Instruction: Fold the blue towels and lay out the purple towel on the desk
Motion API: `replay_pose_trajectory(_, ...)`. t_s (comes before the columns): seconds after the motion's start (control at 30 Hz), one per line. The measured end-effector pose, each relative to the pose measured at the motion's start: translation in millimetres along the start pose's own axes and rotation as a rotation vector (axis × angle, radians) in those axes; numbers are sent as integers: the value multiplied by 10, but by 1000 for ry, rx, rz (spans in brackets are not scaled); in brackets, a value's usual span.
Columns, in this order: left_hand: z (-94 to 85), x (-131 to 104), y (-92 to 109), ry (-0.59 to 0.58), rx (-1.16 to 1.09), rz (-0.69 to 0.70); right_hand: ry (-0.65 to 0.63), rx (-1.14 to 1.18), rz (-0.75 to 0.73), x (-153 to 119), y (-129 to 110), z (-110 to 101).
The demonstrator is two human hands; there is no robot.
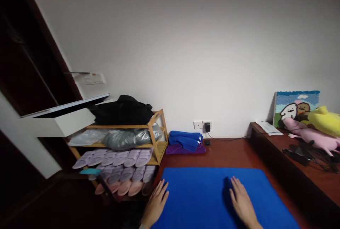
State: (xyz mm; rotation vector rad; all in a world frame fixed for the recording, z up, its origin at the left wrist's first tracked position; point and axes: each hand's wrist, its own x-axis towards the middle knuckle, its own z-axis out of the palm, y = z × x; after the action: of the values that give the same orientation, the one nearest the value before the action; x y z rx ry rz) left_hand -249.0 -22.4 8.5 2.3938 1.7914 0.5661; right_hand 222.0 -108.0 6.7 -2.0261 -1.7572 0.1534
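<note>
A blue cloth lies spread flat on the reddish-brown wooden surface. At the cloth's left edge is my left hand, its fingers stretched out and holding nothing. My right hand is over the right part of the cloth with fingers extended, a dark shadow beside it; whether it touches the cloth I cannot tell. Against the wall, folded blue cloths rest on a folded purple cloth.
On the left stands a wooden rack with several slippers, plastic-wrapped items, a black bag and a white box. A raised ledge at right bears a pink plush toy, cables and a dog picture. A plugged-in charger trails a cord.
</note>
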Motion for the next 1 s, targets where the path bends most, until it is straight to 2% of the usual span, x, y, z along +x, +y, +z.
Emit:
replay_pose_trajectory(0.1, -6, -433, 92, -50, 44, 69, -120, 109, -134, -267, -899, 118)
replay_pose_trajectory(0.17, -37, -586, 138, -62, 68, 85, -210, 147, -216, -382, -1461, 242)
replay_pose_trajectory(0.23, -72, -640, 170, -59, 83, 89, -284, 174, -287, -442, -1924, 397)
replay_pose_trajectory(0.3, -95, -635, 189, -61, 90, 104, -335, 195, -325, -460, -2230, 547)
replay_pose_trajectory(0.33, -99, -625, 193, -64, 91, 113, -350, 197, -326, -458, -2311, 605)
replay_pose_trajectory(0.4, -94, -606, 197, -62, 92, 124, -362, 174, -297, -442, -2312, 666)
replay_pose_trajectory(0.47, -79, -597, 196, -55, 95, 124, -349, 115, -235, -423, -2095, 641)
replay_pose_trajectory(0.5, -71, -596, 194, -54, 97, 121, -333, 79, -196, -416, -1907, 601)
replay_pose_trajectory(0.57, -55, -593, 189, -50, 100, 117, -281, -4, -106, -413, -1382, 482)
replay_pose_trajectory(0.63, -39, -585, 178, -43, 102, 118, -219, -95, 4, -438, -693, 332)
replay_pose_trajectory(0.73, -20, -565, 156, -36, 110, 124, -121, -215, 170, -547, 489, 90)
replay_pose_trajectory(0.83, -13, -542, 136, -50, 127, 127, -98, -267, 257, -711, 1515, -115)
replay_pose_trajectory(0.9, -16, -531, 135, -54, 137, 123, -98, -276, 277, -804, 1950, -197)
replay_pose_trajectory(0.93, -19, -527, 139, -52, 140, 122, -91, -275, 283, -836, 2080, -218)
replay_pose_trajectory(1.0, -27, -522, 152, -44, 148, 124, -67, -262, 287, -869, 2195, -230)
